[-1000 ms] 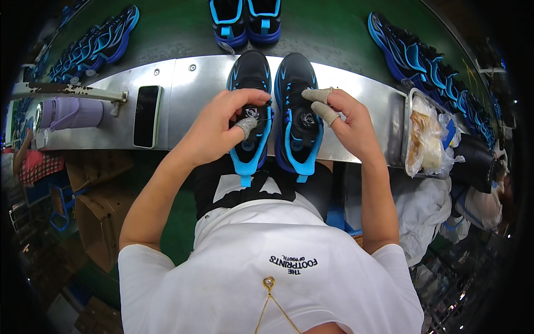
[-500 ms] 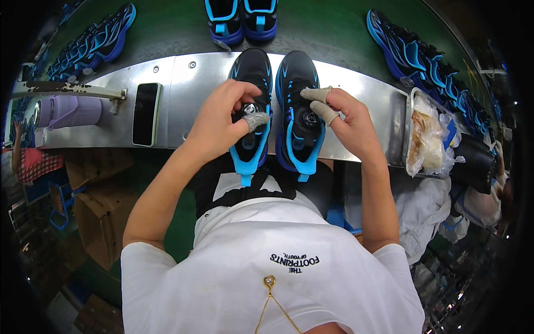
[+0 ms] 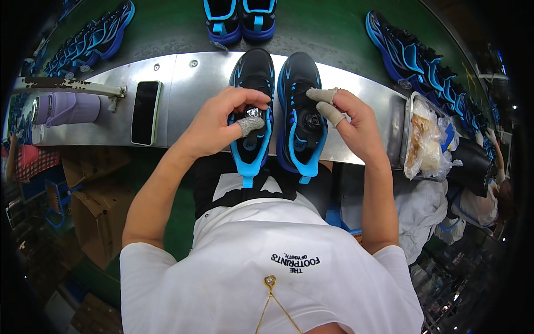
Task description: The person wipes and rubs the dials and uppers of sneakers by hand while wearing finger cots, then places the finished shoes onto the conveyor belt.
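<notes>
Two black and blue shoes stand side by side on a metal shelf [image 3: 194,94], toes pointing away from me. My left hand [image 3: 219,122] pinches the round dial on the tongue of the left shoe [image 3: 251,75] with a taped thumb and fingertips. My right hand [image 3: 347,119] rests beside the right shoe [image 3: 300,78]; its taped fingers touch the shoe's upper just above that shoe's dial [image 3: 313,121].
A black phone [image 3: 145,112] lies on the shelf to the left, near a purple bottle [image 3: 64,107]. A metal tray with a plastic bag [image 3: 425,139] sits at the right. More blue shoes [image 3: 239,16] ride the green belt beyond. Cardboard boxes [image 3: 92,206] stand lower left.
My left hand has shifted up from the left shoe's tongue onto its dial. The right hand stayed at the right shoe.
</notes>
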Available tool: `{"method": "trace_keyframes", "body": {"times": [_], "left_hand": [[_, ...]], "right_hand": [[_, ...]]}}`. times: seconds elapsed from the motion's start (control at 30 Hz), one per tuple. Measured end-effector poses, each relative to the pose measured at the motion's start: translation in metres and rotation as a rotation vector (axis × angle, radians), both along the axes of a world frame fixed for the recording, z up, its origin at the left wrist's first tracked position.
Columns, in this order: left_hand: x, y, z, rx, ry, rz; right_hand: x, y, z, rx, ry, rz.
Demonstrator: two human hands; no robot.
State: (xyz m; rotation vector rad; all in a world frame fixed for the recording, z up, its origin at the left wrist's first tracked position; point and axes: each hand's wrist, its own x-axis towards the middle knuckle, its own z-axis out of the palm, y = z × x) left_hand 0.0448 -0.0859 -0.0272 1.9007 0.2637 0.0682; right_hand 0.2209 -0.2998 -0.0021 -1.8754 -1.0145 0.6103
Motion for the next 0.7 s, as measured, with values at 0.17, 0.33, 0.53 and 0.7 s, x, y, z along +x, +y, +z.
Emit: {"method": "trace_keyframes", "body": {"times": [0.17,0.33,0.53,0.7], "left_hand": [[-0.004,-0.009,-0.002,0.358,-0.235,0.009],[0.004,-0.009,-0.002,0.245,-0.044,0.056],[-0.005,0.014,-0.026,-0.041,-0.204,0.068],[-0.046,-0.02,-0.002,-0.35,0.009,0.53]], "right_hand": [[-0.006,0.005,0.003,0.008,0.025,-0.02],[-0.014,0.014,0.007,0.028,-0.005,0.03],[-0.022,0.031,0.013,-0.01,-0.072,0.137],[-0.043,0.054,0.006,0.048,-0.015,0.235]]}}
